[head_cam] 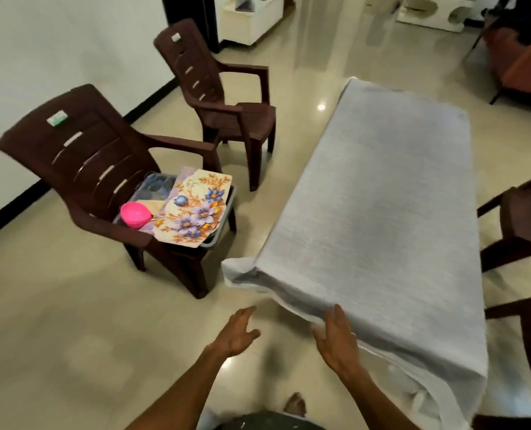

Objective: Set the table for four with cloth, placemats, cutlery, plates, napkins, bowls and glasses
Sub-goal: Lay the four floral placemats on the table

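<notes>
A grey tablecloth (382,212) covers the long table, its near left corner bunched and hanging. My right hand (337,338) is open, fingers straight, at the cloth's near edge; whether it touches the cloth I cannot tell. Over the floor, left of the table, my left hand (238,333) hovers open and holds nothing. On the near brown chair (81,156) sits a grey tub (224,225) with floral placemats (193,209), pink bowls (135,214) and clear glasses (158,183).
A second brown chair (224,97) stands further back on the left. More dark chairs (521,225) stand along the table's right side. White furniture (252,17) stands at the far end of the tiled floor.
</notes>
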